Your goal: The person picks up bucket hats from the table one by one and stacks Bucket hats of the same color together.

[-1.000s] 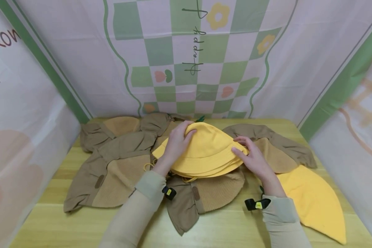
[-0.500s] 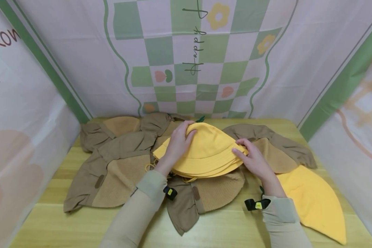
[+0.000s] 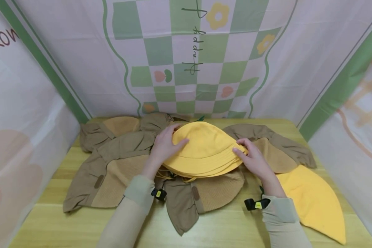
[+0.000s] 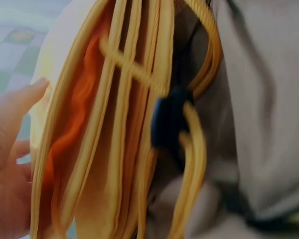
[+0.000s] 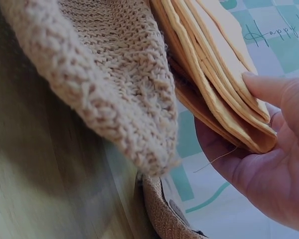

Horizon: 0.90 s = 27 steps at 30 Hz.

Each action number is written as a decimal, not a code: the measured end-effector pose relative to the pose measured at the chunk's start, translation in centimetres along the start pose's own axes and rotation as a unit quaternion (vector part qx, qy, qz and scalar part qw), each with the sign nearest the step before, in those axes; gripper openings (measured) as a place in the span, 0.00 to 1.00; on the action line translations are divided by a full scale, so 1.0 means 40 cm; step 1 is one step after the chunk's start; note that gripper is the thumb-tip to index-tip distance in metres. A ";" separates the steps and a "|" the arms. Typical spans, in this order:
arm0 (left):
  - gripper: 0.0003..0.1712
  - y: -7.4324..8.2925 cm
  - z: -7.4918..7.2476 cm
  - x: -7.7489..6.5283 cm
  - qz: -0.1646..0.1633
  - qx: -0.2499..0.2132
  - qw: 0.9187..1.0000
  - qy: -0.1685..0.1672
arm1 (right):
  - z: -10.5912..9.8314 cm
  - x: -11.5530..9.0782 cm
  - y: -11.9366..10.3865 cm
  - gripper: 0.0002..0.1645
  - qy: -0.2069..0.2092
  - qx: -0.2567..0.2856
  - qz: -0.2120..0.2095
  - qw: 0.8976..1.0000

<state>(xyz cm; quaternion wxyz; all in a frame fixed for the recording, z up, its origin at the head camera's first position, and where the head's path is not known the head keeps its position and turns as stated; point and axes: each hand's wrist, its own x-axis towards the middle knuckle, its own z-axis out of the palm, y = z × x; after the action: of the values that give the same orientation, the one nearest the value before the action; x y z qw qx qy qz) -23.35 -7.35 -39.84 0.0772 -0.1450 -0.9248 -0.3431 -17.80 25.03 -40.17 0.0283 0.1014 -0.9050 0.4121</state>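
A stack of folded yellow bucket hats (image 3: 201, 148) is held up over the middle of the table, brims toward me. My left hand (image 3: 167, 146) holds the stack's left side, thumb on the front of the crown and fingers over its upper edge. At the right corner my right hand (image 3: 252, 158) pinches the layered brims (image 5: 229, 94), thumb on top and fingers beneath. Under the brims the left wrist view shows orange lining (image 4: 82, 109), yellow cords (image 4: 194, 164) and a dark cord toggle (image 4: 172, 119). A brown-and-tan hat (image 3: 218, 193) lies just below the stack.
More brown-and-tan hats with gathered flaps lie left, such as one hat (image 3: 121, 179), and another hat (image 3: 272, 151) behind right. A folded yellow hat (image 3: 316, 203) lies on the wooden table (image 3: 229, 229) at right. A printed curtain (image 3: 179, 51) stands behind.
My left hand has slid left and slightly down along the yellow hats, uncovering more of the crown. My right hand stays at the right corner.
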 end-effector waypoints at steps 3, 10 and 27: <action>0.47 -0.026 -0.013 -0.010 -0.035 0.002 0.998 -0.044 | -0.001 -0.001 -0.002 0.22 0.002 0.000 0.004 1.000; 0.55 -0.065 -0.029 -0.028 -0.077 -0.012 0.989 -0.126 | 0.001 -0.001 -0.004 0.21 0.016 -0.001 0.002 1.000; 0.57 -0.077 -0.015 -0.039 -0.107 -0.050 0.986 -0.121 | 0.003 -0.001 -0.014 0.22 0.029 0.016 -0.004 0.999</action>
<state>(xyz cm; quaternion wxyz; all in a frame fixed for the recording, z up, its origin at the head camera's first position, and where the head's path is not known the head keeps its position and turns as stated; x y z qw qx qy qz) -22.84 -10.32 -41.66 -0.0795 -0.0890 -0.9192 -0.3752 -17.66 24.60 -39.84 0.0543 0.0933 -0.8965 0.4296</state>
